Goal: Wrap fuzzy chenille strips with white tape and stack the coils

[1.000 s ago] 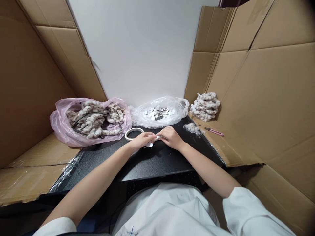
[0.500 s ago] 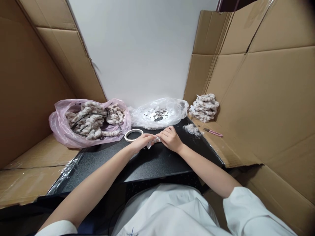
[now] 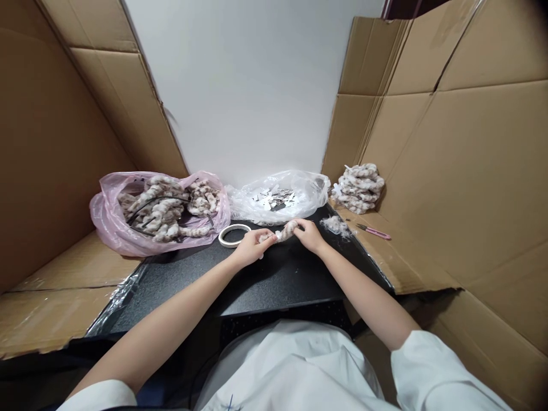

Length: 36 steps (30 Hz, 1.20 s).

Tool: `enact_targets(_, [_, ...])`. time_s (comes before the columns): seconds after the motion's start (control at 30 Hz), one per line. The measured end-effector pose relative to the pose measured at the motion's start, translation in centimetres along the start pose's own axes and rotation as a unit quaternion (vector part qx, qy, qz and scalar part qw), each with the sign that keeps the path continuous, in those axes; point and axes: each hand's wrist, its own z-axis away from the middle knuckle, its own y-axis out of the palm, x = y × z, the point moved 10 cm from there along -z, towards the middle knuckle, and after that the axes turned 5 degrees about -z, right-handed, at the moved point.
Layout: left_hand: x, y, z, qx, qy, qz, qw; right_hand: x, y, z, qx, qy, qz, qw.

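A fuzzy white-and-brown twisted fluffy band (image 3: pixel 287 230) is stretched between my hands above the black tabletop. My left hand (image 3: pixel 252 246) pinches its left part, near a small white tag or piece of tape whose kind I cannot make out. My right hand (image 3: pixel 309 235) grips its right end, fingers closed. Part of the band is hidden behind the left fingers. A roll of white tape (image 3: pixel 222 242) lies flat just left of my left hand.
Left stands a pink plastic bag (image 3: pixel 107 228) of similar fluffy bands with dark cords. A clear plastic bag (image 3: pixel 314 194) of white tags lies behind my hands. Right are stacked bands (image 3: pixel 362 188), loose fluff (image 3: pixel 336 226) and pink-handled snips (image 3: pixel 377 232). Cardboard walls (image 3: pixel 483 171) flank the black table (image 3: pixel 180 297).
My right hand has moved slightly right, away from my left hand, exposing the fluffy band between them. The view has shifted slightly.
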Motion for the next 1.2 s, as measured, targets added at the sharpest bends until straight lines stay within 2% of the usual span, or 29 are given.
enact_targets(0.1, [-1.7,-0.5,0.4,-0.027,0.072,-0.123,0.989,-0.4,0.8,-0.4,0.078,0.037,-0.121,0.989])
enact_targets(0.2, [-2.9,-0.3,0.7,-0.031,0.12,-0.211,0.97,0.0,0.5,-0.3,0.09,0.045,-0.16,0.982])
enact_targets(0.37, [-4.0,0.6,1.3,-0.016,0.175,-0.295,0.939,1.1,1.7,0.5,0.147,0.012,-0.07,0.987])
enact_targets(0.47, [-4.1,0.8,1.4,-0.019,0.189,-0.318,0.929,1.8,2.1,0.7,0.142,-0.024,-0.011,0.99])
enact_targets(0.57, [-3.6,0.7,1.0,-0.02,0.166,-0.31,0.936,3.1,1.8,0.9,0.102,-0.076,0.043,0.991])
enact_targets(0.7, [-2.1,0.6,0.2,0.0,0.1,-0.258,0.961,5.4,1.8,1.8,0.074,-0.168,0.127,0.975])
enact_targets(0.83, [-0.9,0.5,-0.1,0.002,0.053,-0.165,0.985,6.7,2.1,2.6,0.069,-0.228,0.188,0.953])
enact_targets(1.0, [0.5,1.6,-0.1,0.059,0.014,-0.016,0.998,7.4,3.0,3.5,0.095,-0.283,0.227,0.927])
enact_targets(1.1, [0.5,1.6,-0.1,0.057,0.021,-0.022,0.998,7.2,3.1,3.6,0.104,-0.285,0.221,0.927])
enact_targets(1.2, [0.1,1.4,-0.1,0.048,0.036,-0.079,0.995,7.1,3.0,3.6,0.099,-0.285,0.201,0.932])
